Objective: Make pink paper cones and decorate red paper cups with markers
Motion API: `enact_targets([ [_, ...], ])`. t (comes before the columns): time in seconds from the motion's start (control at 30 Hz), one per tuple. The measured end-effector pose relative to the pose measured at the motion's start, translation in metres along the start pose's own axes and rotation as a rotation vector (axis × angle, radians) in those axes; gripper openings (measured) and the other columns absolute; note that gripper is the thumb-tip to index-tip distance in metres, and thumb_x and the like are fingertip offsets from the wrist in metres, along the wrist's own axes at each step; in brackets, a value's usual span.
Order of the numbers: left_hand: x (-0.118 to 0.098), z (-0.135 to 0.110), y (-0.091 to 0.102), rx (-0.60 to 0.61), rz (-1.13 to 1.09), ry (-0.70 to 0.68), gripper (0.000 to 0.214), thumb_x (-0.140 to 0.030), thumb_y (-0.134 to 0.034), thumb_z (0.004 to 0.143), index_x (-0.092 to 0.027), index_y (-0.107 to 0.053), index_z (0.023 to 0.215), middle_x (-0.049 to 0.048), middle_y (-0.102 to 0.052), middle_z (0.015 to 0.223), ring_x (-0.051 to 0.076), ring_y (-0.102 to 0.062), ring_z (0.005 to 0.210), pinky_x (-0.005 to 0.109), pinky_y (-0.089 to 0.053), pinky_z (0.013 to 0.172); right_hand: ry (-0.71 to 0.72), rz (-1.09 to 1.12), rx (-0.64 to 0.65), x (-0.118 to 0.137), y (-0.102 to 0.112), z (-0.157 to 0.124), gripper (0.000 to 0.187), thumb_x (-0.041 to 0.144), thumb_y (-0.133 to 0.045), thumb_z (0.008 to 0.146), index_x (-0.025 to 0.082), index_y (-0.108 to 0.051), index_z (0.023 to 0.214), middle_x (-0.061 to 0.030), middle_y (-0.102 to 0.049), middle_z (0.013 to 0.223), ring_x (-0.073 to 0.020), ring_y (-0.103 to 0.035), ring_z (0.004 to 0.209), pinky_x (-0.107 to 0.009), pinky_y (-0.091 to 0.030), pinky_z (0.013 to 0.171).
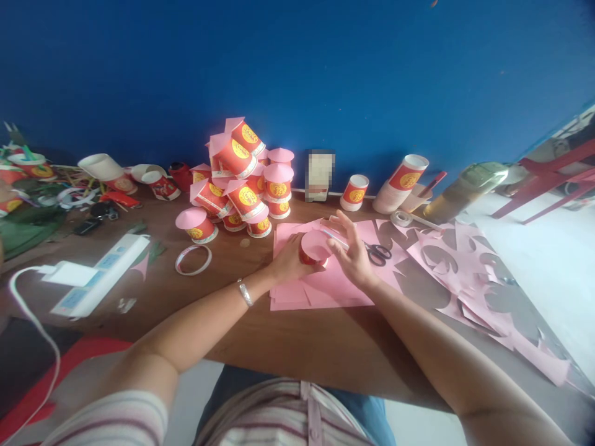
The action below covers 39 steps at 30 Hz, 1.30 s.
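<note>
A red paper cup stands over pink sheets, with a round pink paper cone on top like a roof. My left hand is wrapped round the cup's left side. Fingers apart, my right hand is at the cone's right edge, its thumb near or touching the paper; whether it presses on it I cannot tell. Black-handled scissors lie just right of that hand, blades partly hidden. Under both hands are pink paper sheets.
Several finished cups with pink cones are piled at the back. Cut pink scraps cover the right side. A tape roll, a power strip, stacked cups and a bottle stand or lie around.
</note>
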<state>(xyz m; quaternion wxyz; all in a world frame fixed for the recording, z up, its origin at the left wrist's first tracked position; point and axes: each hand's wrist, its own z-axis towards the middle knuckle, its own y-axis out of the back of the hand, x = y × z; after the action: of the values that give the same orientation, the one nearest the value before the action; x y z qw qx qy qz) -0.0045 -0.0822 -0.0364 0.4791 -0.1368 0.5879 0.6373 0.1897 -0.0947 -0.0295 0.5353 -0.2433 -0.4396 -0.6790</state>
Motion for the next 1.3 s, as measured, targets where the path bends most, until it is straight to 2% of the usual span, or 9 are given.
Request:
enact_targets([
  [0.1,-0.001,-0.002,0.004,0.03,-0.09,-0.112,0.067,-0.041,-0.086,0.074,-0.022,-0.058,0.132,0.0125,-0.066,0.133,0.033,-0.062,0.124,0.053,-0.051,0.107,-0.081,0.019,-0.078,-0.01,0.001,0.001,0.061,0.051,-0.057,0.101,0.025,-0.039,0.153,-0.0153,-0.07,0.131,-0.0292,-0.065,0.127,-0.054,-0.054,0.105],
  [0.2,0.002,-0.004,0.004,0.016,-0.169,-0.111,0.069,-0.042,-0.084,0.077,-0.02,-0.055,0.136,0.0145,-0.067,0.132,0.032,-0.064,0.122,0.051,-0.053,0.105,-0.103,-0.04,-0.1,-0.018,0.002,0.002,0.056,0.05,-0.058,0.1,0.024,-0.044,0.148,-0.0151,-0.072,0.125,-0.0297,-0.066,0.124,-0.055,-0.054,0.103],
  [0.43,0.019,-0.003,-0.003,-0.204,-0.018,-0.055,0.073,-0.036,-0.092,0.067,-0.02,-0.058,0.129,0.012,-0.062,0.124,0.031,-0.06,0.122,0.051,-0.05,0.109,0.009,-0.261,-0.066,-0.027,0.005,0.003,0.043,0.034,-0.058,0.098,0.022,-0.054,0.139,-0.0135,-0.074,0.118,-0.0317,-0.067,0.117,-0.056,-0.053,0.102],
  [0.6,0.018,0.0,-0.001,-0.114,-0.123,-0.031,0.073,-0.037,-0.091,0.067,-0.018,-0.058,0.129,0.0139,-0.065,0.123,0.033,-0.064,0.116,0.052,-0.055,0.101,0.028,-0.346,-0.022,-0.032,0.004,0.003,0.042,0.028,-0.056,0.097,0.024,-0.057,0.138,-0.0129,-0.073,0.118,-0.0318,-0.068,0.114,-0.054,-0.056,0.099],
  [0.77,0.008,0.001,0.012,0.149,-0.407,-0.056,0.053,-0.037,-0.077,0.081,-0.018,-0.059,0.127,0.0117,-0.074,0.108,0.029,-0.072,0.098,0.045,-0.062,0.084,0.043,-0.429,-0.012,-0.035,0.013,0.011,0.034,0.026,-0.055,0.095,0.022,-0.063,0.128,-0.0118,-0.073,0.111,-0.0287,-0.07,0.102,-0.047,-0.061,0.088],
  [0.83,0.007,0.0,0.016,0.176,-0.461,-0.028,0.054,-0.039,-0.077,0.082,-0.019,-0.058,0.128,0.0117,-0.074,0.109,0.029,-0.072,0.099,0.047,-0.062,0.086,0.034,-0.492,0.035,-0.031,0.022,0.017,0.031,0.026,-0.054,0.096,0.02,-0.066,0.124,-0.0119,-0.072,0.111,-0.0266,-0.071,0.097,-0.042,-0.061,0.082],
  [0.9,0.01,0.0,0.016,0.113,-0.448,0.026,0.056,-0.042,-0.082,0.077,-0.019,-0.06,0.123,0.0113,-0.074,0.108,0.03,-0.071,0.1,0.051,-0.061,0.09,0.029,-0.604,0.112,-0.024,0.035,0.024,0.03,0.026,-0.053,0.097,0.02,-0.068,0.122,-0.012,-0.072,0.115,-0.0253,-0.071,0.096,-0.038,-0.06,0.08],
  [1.07,0.019,0.001,0.013,-0.18,-0.373,0.136,0.07,-0.043,-0.091,0.06,-0.019,-0.061,0.119,0.0127,-0.064,0.121,0.033,-0.062,0.116,0.059,-0.049,0.108,-0.088,-0.99,0.283,-0.007,0.074,0.027,0.028,0.025,-0.05,0.1,0.018,-0.072,0.117,-0.0112,-0.072,0.12,-0.0235,-0.071,0.094,-0.033,-0.055,0.077],
  [1.3,0.022,0.003,0.013,-0.191,-0.44,0.157,0.055,-0.045,-0.088,0.064,-0.018,-0.064,0.105,0.01,-0.068,0.105,0.03,-0.064,0.104,0.057,-0.051,0.101,-0.206,-1.225,0.427,-0.014,0.102,-0.013,0.026,0.027,-0.054,0.099,0.019,-0.072,0.117,-0.0117,-0.07,0.121,-0.0274,-0.064,0.113,-0.032,-0.048,0.079],
])
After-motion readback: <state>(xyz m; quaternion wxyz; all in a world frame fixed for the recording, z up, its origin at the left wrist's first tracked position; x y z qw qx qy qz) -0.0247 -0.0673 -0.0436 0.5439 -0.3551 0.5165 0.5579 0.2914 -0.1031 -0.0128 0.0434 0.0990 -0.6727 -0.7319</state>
